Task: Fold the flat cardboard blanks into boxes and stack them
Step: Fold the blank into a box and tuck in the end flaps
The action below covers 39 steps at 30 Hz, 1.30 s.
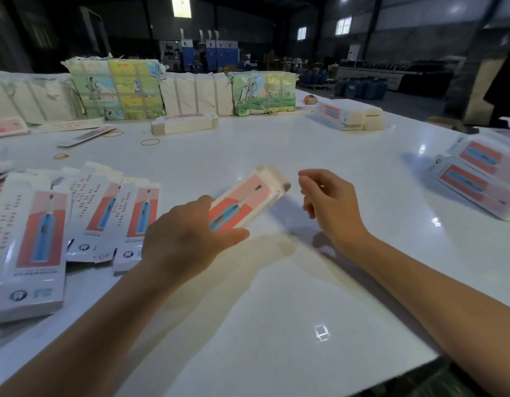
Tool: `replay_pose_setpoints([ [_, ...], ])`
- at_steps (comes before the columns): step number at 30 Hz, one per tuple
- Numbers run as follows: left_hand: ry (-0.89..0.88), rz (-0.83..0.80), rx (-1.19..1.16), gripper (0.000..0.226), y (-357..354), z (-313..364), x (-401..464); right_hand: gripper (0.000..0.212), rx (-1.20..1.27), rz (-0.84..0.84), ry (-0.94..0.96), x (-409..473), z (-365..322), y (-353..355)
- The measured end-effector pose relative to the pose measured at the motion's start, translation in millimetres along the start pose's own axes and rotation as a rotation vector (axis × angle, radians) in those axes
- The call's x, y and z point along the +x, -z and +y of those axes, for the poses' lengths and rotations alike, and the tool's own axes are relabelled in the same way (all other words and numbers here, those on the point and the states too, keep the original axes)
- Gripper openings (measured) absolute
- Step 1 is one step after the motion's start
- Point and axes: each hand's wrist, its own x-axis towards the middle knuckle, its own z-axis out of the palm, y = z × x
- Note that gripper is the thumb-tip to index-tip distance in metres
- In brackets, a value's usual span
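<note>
My left hand [187,236] grips the near end of a partly folded white and pink box [248,199] printed with a toothbrush, held just above the white table [276,282]. The box's far end flaps stand open. To the right of that end hovers my right hand [328,202], fingers loosely curled, holding nothing. Flat blanks [36,242] of the same print lie fanned out at the left. Folded boxes [477,173] are stacked at the right edge.
Wrapped bundles [116,90] of blanks line the far side of the table. Another stack of blanks [185,124] and a pile of boxes [351,114] lie in front of them. Rubber bands [150,142] are scattered at the left rear.
</note>
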Motion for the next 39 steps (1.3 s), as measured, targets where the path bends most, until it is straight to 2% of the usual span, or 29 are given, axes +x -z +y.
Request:
replay_pose_setpoints([
  [2, 0.014, -0.021, -0.052, 0.049, 1.4, 1.9, 0.2, 0.023, -0.062, -0.042, 0.107, -6.9, -4.5, -4.8],
  [6, -0.031, -0.021, -0.083, 0.048, 0.1, 8.9, -4.4, 0.016, -0.266, -0.135, 0.296, -17.9, -10.5, -17.4],
  [10, -0.054, -0.01, -0.032, 0.058, 2.2, 11.5, -7.3, 0.017, -0.096, -0.142, 0.118, -17.3, -16.8, -15.8],
  [12, -0.074, -0.012, 0.017, 0.056, 2.4, 12.7, -8.4, 0.033, -0.035, -0.188, -0.013, -16.0, -18.3, -16.7],
  [14, -0.102, -0.009, 0.073, 0.058, 0.8, 12.4, -9.5, 0.047, -0.089, -0.27, -0.085, -15.1, -16.2, -18.0],
  [16, -0.115, -0.005, 0.127, 0.064, -1.2, 11.1, -9.6, 0.036, -0.164, -0.306, -0.048, -16.2, -15.7, -19.5],
  [19, -0.102, -0.006, 0.109, 0.061, -1.7, 10.1, -9.4, 0.02, -0.164, -0.234, 0.037, -18.7, -18.1, -20.3],
  [26, -0.12, -0.028, 0.134, 0.053, -4.2, 9.9, -8.7, 0.015, -0.433, -0.233, 0.157, -20.0, -10.9, -20.1],
  [30, -0.129, -0.022, 0.146, 0.053, -3.5, 10.8, -9.7, 0.015, -0.432, -0.293, 0.171, -17.6, -10.2, -18.4],
  [32, -0.119, -0.025, 0.114, 0.051, -1.7, 11.8, -9.7, 0.017, -0.463, -0.279, 0.24, -17.6, -10.2, -16.5],
  [35, -0.089, -0.015, 0.033, 0.056, 1.5, 14.0, -10.0, 0.036, -0.738, -0.088, 0.465, -15.1, -10.5, -11.4],
  [36, -0.072, -0.015, 0.005, 0.057, 1.4, 13.9, -10.2, 0.041, -0.725, -0.043, 0.454, -13.6, -9.7, -10.9],
  [37, -0.057, -0.018, -0.024, 0.058, 0.7, 13.8, -10.1, 0.048, -0.607, -0.047, 0.353, -11.7, -8.9, -11.8],
  [39, -0.039, -0.029, -0.066, 0.055, -0.6, 14.2, -9.8, 0.066, -0.119, -0.172, -0.078, -7.0, -11.7, -15.1],
])
